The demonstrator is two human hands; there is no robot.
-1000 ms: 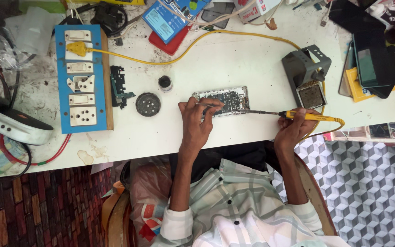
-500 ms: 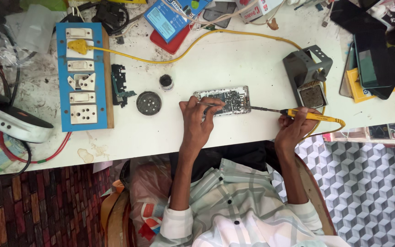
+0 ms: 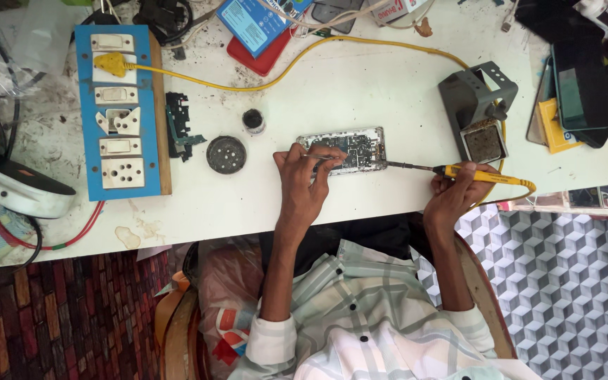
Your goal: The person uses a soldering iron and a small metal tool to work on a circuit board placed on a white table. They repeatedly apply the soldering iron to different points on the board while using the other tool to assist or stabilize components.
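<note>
Hands work over an opened phone with its bare circuit board showing (image 3: 352,149), which lies flat on the white desk (image 3: 360,77) a little in from the near edge, about midway along it. The left hand (image 3: 305,181) rests on the left end of that board, fingers curled and pinched on a thin silvery pair of tweezers (image 3: 326,157) whose tips lie over the board. The right hand (image 3: 453,191) is closed around the yellow-handled soldering iron (image 3: 459,172); its dark metal tip touches the right edge of the board, and its yellow cable (image 3: 360,43) runs off along the desk towards the far edge. Just beyond the right hand stands a grey metal iron stand with a brownish sponge tray (image 3: 478,111). Left of the phone sit a round dark perforated disc (image 3: 226,154) and, just beyond it, a small black pot (image 3: 252,120). Further left a blue switch-and-socket board on a wooden strip (image 3: 118,111) carries a yellow plug (image 3: 111,64). At the far edge lies a red flat case under a blue packet (image 3: 258,32); dark phones are stacked by the right-hand far corner (image 3: 585,84)
</note>
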